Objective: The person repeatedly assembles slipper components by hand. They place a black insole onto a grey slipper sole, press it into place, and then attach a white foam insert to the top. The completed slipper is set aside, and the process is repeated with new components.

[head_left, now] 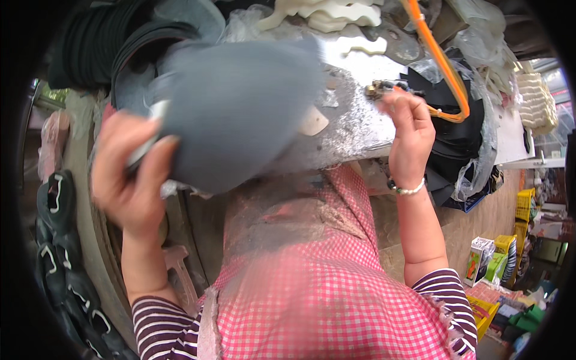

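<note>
My left hand, smeared by motion, grips the edge of a large dark grey sheet piece with a curved outline. The piece is blurred and raised over the near left part of the work table. Something whitish shows at my left fingers, too blurred to name. My right hand is closed at the table's right side, wrist up. Its fingertips pinch a small brass-and-black nozzle fitting that joins an orange hose. Part of the fitting is hidden behind my fingers.
Dark curved pieces are stacked at the far left. White wavy foam pieces lie at the back. Right of the table, black sheets sit in clear plastic. Dark shoe-like pieces line the left side; yellow crates stand at right.
</note>
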`<state>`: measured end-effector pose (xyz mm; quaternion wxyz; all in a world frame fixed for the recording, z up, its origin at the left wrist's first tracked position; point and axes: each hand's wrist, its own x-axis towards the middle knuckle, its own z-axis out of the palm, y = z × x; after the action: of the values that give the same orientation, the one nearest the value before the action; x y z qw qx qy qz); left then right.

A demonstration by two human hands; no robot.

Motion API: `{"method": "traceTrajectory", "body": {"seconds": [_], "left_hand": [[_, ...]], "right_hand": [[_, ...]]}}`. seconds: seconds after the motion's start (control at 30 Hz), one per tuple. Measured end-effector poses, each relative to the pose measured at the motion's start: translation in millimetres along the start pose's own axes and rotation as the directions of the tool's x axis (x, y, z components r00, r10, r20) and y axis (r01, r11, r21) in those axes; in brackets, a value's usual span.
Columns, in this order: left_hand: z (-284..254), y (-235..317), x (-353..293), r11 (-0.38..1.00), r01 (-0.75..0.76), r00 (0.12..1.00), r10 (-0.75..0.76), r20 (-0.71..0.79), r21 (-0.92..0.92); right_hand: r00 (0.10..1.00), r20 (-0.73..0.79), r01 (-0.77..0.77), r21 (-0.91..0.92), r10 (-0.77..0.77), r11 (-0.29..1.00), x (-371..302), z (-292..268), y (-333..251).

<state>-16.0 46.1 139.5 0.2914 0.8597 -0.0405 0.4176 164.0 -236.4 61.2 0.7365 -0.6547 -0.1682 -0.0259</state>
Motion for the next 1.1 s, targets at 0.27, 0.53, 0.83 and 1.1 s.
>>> {"method": "traceTrajectory", "body": {"seconds": [0.27,0.53,0.83,1.1], "left_hand": [[60,-27,-75,0.984,0.058,0.978,-0.09,0.189,0.171],[68,-33,-97,0.978,-0.084,0.985,0.053,0.165,0.189],[57,-34,-102,0.958,-0.145,0.962,0.077,0.261,0.249],[64,-33,-98,0.956,-0.209,0.937,0.135,0.321,0.207]], "right_hand": [[0.776,-0.089,-0.544,0.405,0.624,0.735,41,-57,46],[0.798,-0.06,-0.564,0.279,0.6,0.778,51,-39,52],[0.911,0.234,-0.397,0.281,0.339,0.874,71,-42,61],[0.894,0.322,-0.342,0.043,0.311,0.939,61,-60,33]]}}
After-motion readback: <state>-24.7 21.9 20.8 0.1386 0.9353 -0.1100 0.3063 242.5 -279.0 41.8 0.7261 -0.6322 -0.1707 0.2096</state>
